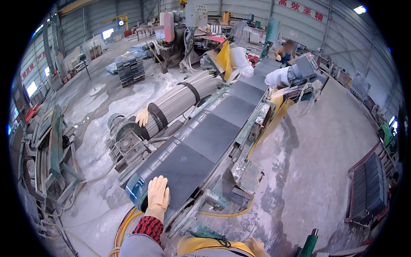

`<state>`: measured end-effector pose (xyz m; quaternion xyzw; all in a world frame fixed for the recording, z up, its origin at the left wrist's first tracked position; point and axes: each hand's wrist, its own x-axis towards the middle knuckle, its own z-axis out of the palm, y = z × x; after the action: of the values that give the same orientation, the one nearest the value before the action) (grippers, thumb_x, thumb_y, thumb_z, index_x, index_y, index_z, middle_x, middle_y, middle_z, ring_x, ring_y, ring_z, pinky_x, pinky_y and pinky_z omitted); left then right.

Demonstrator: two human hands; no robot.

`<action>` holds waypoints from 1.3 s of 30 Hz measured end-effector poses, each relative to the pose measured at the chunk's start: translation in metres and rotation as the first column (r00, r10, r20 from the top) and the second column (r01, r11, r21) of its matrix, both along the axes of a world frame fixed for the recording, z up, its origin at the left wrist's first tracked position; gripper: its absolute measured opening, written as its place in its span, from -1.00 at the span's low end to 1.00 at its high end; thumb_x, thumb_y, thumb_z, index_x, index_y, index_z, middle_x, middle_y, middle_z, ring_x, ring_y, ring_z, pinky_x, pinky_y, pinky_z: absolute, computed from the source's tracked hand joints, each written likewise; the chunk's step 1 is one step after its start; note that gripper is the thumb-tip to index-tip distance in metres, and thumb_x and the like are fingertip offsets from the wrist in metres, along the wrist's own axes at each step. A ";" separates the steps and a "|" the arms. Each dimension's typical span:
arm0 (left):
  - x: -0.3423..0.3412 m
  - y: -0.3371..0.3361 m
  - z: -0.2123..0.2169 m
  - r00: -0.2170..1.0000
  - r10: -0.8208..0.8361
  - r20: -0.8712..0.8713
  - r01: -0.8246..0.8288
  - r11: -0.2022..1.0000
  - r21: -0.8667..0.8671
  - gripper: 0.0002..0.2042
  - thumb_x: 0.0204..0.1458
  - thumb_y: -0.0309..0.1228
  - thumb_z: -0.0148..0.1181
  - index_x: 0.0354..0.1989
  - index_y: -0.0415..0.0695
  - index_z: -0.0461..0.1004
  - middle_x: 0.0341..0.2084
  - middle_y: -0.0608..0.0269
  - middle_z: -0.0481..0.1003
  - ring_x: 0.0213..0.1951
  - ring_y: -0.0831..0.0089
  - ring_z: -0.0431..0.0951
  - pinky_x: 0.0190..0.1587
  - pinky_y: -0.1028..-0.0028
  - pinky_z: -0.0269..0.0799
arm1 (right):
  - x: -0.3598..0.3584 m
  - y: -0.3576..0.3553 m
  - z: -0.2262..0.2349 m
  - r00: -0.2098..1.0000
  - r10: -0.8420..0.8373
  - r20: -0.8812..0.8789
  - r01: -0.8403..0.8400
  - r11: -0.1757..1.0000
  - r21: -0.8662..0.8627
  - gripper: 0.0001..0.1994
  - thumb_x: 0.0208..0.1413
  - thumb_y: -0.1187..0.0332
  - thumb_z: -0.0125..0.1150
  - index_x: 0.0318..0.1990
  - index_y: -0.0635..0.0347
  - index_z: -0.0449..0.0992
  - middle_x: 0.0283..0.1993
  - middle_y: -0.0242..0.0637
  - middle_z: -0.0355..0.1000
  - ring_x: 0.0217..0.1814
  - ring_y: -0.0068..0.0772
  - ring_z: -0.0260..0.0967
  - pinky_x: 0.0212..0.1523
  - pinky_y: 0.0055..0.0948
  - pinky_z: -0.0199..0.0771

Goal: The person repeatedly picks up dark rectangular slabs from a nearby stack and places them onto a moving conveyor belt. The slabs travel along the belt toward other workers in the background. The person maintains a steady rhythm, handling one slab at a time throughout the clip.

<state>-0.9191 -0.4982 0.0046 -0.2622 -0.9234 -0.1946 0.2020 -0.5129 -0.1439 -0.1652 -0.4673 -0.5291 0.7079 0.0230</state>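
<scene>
So the nearest dark stone slab [182,167] sits flat at the close end of a long conveyor [239,139], which runs up and away to the right with more dark slabs [233,109] lined up on it one after another, edges nearly touching. The person's left hand [158,193], in a pale yellow work glove, lies palm down on the near corner of that slab, fingers stretched out flat and together, so it's pressing on the surface rather than gripping anything. A red and black checked cuff [147,228] peeks out from a grey sleeve behind it. The right hand [256,246] is barely in the shot, just a bit of yellow glove at the bottom edge next to a yellow apron [201,245], and honestly you can't tell whether it's open or closed, or holding anything.

Just left of the belt there's a bundle of grey strips or rods [180,100] held with black bands, and another gloved hand [142,117] rests on its near end; that one belongs to somebody else. Below the bundle sits a dusty motor unit [124,137]. Yellow hoses [124,227] curl on the floor by the conveyor's near end.

Further up the line another worker [286,48] stands beside the belt near a grey control box [302,68]. The concrete floor [317,145] is caked in pale dust. A pallet of stacked dark tiles [130,68] stands well off to the upper left, and a rack of dark slabs [369,188] stands on the right.
</scene>
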 end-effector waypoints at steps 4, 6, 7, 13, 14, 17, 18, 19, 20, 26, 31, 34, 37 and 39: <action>0.003 -0.005 0.005 1.000 0.010 0.025 -0.010 1.000 -0.005 -0.58 0.10 -0.37 0.14 0.16 -0.15 0.41 0.19 -0.02 0.38 0.25 -0.07 0.29 0.35 0.03 0.09 | 0.002 0.007 -0.017 0.977 -0.209 0.047 0.214 0.941 -0.263 -0.69 0.27 0.32 0.08 0.03 0.40 0.38 -0.13 0.10 0.52 -0.15 0.04 0.57 -0.14 -0.19 0.63; 0.001 -0.011 0.005 0.999 0.014 0.042 -0.012 0.999 -0.037 -0.58 0.10 -0.35 0.15 0.15 -0.16 0.40 0.17 -0.02 0.38 0.23 -0.06 0.30 0.33 0.03 0.11 | -0.006 0.002 0.000 0.977 -0.206 0.064 0.215 0.940 -0.263 -0.68 0.28 0.35 0.06 0.05 0.45 0.35 -0.10 0.13 0.50 -0.11 0.05 0.55 -0.11 -0.17 0.62; 0.001 -0.013 0.015 0.998 0.000 0.060 0.005 0.996 -0.085 -0.58 0.10 -0.33 0.15 0.14 -0.16 0.40 0.16 -0.01 0.38 0.22 -0.05 0.30 0.32 0.04 0.11 | -0.002 0.000 0.000 0.974 -0.220 0.052 0.226 0.934 -0.276 -0.68 0.28 0.35 0.06 0.05 0.45 0.35 -0.10 0.14 0.50 -0.12 0.05 0.55 -0.12 -0.18 0.62; -0.045 -0.047 0.028 0.975 0.193 0.108 -0.164 0.958 -0.235 -0.55 0.11 -0.24 0.16 0.15 -0.15 0.38 0.14 0.02 0.38 0.21 0.02 0.30 0.30 0.08 0.12 | -0.002 -0.002 0.010 0.961 -0.269 0.065 0.277 0.935 -0.223 -0.74 0.31 0.33 0.05 -0.05 0.41 0.42 -0.16 0.10 0.52 -0.21 -0.09 0.58 -0.24 -0.33 0.63; -0.055 -0.056 0.019 0.974 0.219 0.054 -0.200 0.951 -0.236 -0.54 0.11 -0.24 0.16 0.16 -0.16 0.37 0.14 0.02 0.38 0.20 0.03 0.30 0.29 0.10 0.13 | -0.001 -0.004 0.010 0.961 -0.270 0.059 0.276 0.935 -0.224 -0.74 0.31 0.33 0.06 -0.07 0.41 0.42 -0.18 0.09 0.53 -0.22 -0.11 0.58 -0.26 -0.34 0.62; -0.083 -0.075 0.007 0.975 0.223 -0.001 -0.217 0.947 -0.238 -0.53 0.10 -0.25 0.16 0.17 -0.17 0.35 0.10 0.04 0.40 0.16 0.08 0.34 0.25 0.16 0.18 | -0.005 -0.004 0.012 0.960 -0.276 0.054 0.282 0.935 -0.215 -0.77 0.30 0.35 0.07 -0.11 0.41 0.44 -0.22 0.06 0.53 -0.25 -0.15 0.58 -0.29 -0.36 0.62; -0.090 -0.072 0.010 0.977 0.213 0.017 -0.201 0.947 -0.251 -0.53 0.10 -0.26 0.16 0.17 -0.17 0.35 0.09 0.04 0.41 0.15 0.09 0.35 0.24 0.17 0.19 | -0.007 -0.006 0.019 0.955 -0.289 0.073 0.298 0.933 -0.203 -0.78 0.30 0.36 0.07 -0.12 0.41 0.45 -0.22 0.06 0.53 -0.24 -0.14 0.58 -0.28 -0.37 0.62; -0.098 -0.069 0.013 0.979 0.203 0.035 -0.186 0.946 -0.265 -0.54 0.10 -0.26 0.16 0.17 -0.16 0.35 0.07 0.05 0.41 0.13 0.11 0.36 0.22 0.18 0.21 | -0.008 -0.008 0.022 0.949 -0.301 0.092 0.314 0.930 -0.191 -0.79 0.29 0.37 0.07 -0.12 0.41 0.45 -0.22 0.07 0.53 -0.24 -0.14 0.58 -0.27 -0.37 0.62; -0.105 -0.064 0.017 0.979 0.189 0.075 -0.163 0.950 -0.267 -0.56 0.11 -0.26 0.15 0.15 -0.14 0.34 0.02 0.07 0.43 0.09 0.13 0.39 0.17 0.19 0.24 | -0.005 -0.007 0.018 0.949 -0.308 0.067 0.315 0.924 -0.217 -0.79 0.29 0.38 0.06 -0.12 0.41 0.45 -0.21 0.07 0.53 -0.24 -0.14 0.58 -0.27 -0.37 0.62; -0.130 -0.028 0.026 0.958 0.228 0.175 -0.167 0.937 -0.308 -0.59 0.14 -0.26 0.12 0.15 -0.12 0.34 -0.07 0.09 0.45 0.04 0.15 0.43 0.12 0.21 0.27 | 0.008 -0.002 0.008 0.947 -0.312 0.073 0.321 0.920 -0.223 -0.75 0.30 0.38 0.05 -0.03 0.42 0.43 -0.17 0.08 0.53 -0.27 -0.16 0.56 -0.23 -0.37 0.62; -0.124 -0.052 0.031 0.995 0.051 0.087 -0.025 0.960 -0.281 -0.62 0.09 -0.32 0.13 0.08 -0.14 0.37 -0.13 0.09 0.47 0.01 0.15 0.43 0.09 0.21 0.27 | -0.001 -0.013 0.027 0.939 -0.333 0.084 0.343 0.920 -0.190 -0.70 0.30 0.34 0.04 0.05 0.40 0.40 -0.13 0.06 0.54 -0.28 -0.19 0.55 -0.20 -0.38 0.62; -0.107 -0.082 0.038 0.999 -0.013 0.035 0.022 0.964 -0.265 -0.63 0.05 -0.40 0.13 0.07 -0.17 0.38 -0.15 0.06 0.48 -0.03 0.10 0.43 0.06 0.19 0.29 | -0.007 -0.017 0.034 0.929 -0.347 0.126 0.365 0.915 -0.175 -0.69 0.29 0.33 0.06 0.06 0.39 0.40 -0.11 0.04 0.54 -0.25 -0.20 0.55 -0.19 -0.36 0.62; -0.078 -0.110 0.047 0.996 0.051 0.071 -0.030 0.963 -0.266 -0.61 0.07 -0.44 0.14 0.11 -0.19 0.39 -0.14 0.02 0.49 -0.05 0.04 0.44 0.07 0.16 0.31 | -0.004 -0.019 0.031 0.945 -0.314 0.092 0.325 0.932 -0.158 -0.68 0.28 0.32 0.08 0.06 0.38 0.39 -0.11 0.03 0.54 -0.22 -0.20 0.55 -0.18 -0.34 0.62; -0.054 -0.136 0.030 0.994 0.112 -0.006 -0.110 0.963 -0.247 -0.60 0.10 -0.43 0.15 0.14 -0.20 0.39 -0.11 0.01 0.50 -0.06 0.07 0.47 0.07 0.16 0.33 | -0.004 -0.019 0.031 0.937 -0.329 0.120 0.344 0.928 -0.142 -0.69 0.28 0.32 0.08 0.05 0.37 0.40 -0.11 0.04 0.54 -0.23 -0.19 0.56 -0.19 -0.34 0.62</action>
<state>-0.9734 -0.6347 0.0347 -0.2326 -0.9544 -0.0674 0.1748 -0.5168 -0.1633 -0.1341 -0.5843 -0.3828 0.7109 0.0815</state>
